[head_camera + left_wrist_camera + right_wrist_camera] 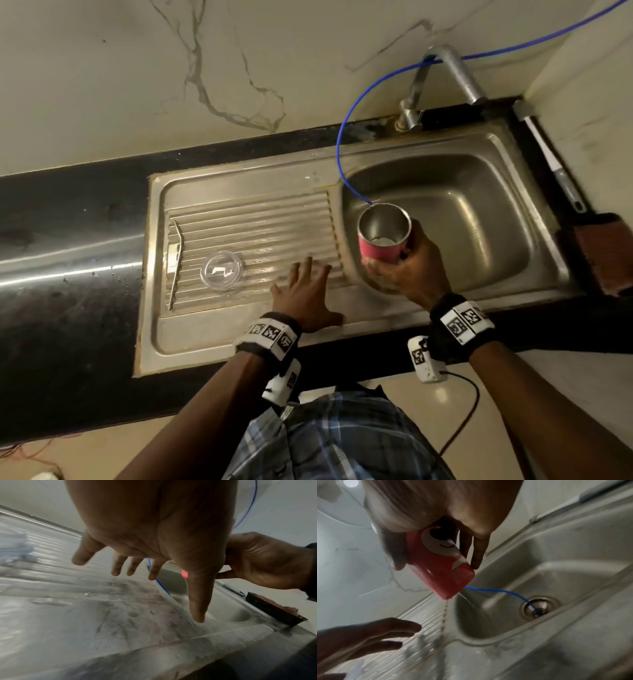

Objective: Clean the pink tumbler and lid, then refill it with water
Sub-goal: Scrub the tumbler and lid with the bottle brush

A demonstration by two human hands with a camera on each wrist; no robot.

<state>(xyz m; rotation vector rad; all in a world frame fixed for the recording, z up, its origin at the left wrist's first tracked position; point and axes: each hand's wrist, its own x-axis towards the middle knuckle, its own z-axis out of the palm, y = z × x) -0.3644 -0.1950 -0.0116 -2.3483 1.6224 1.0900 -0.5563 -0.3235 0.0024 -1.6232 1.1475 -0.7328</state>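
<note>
**A:** Where is your pink tumbler (383, 236) right now?

**B:** It is in your right hand (409, 274). Your fingers (475, 553) and thumb wrap round its lower part. You hold it over the left side of the sink bowl (479, 222), with the open top tipped away from you. The right wrist view shows a thin line of water falling from its rim into the bowl. There is a little something pale at the bottom inside.

**A:** And your left hand (306, 296)?

**B:** It holds nothing. Its fingers (118, 566) are spread wide and straight. It is over the ribbed draining board (253, 233), near the front edge. I cannot tell if the palm touches the metal.

**A:** Where is the lid (222, 270)?

**B:** The clear round lid lies flat on the draining board, to the left of your left hand and apart from it. Just left of the lid lies a bent metal straw (177, 263).

**A:** What else is there?

**B:** A thin blue hose (342, 137) comes down from the wall, past the tap (455, 75), and into the sink. In the right wrist view its end goes into the drain (538, 608). A brush (606, 253) lies on the dark counter (68, 222) to the right of the sink.
</note>
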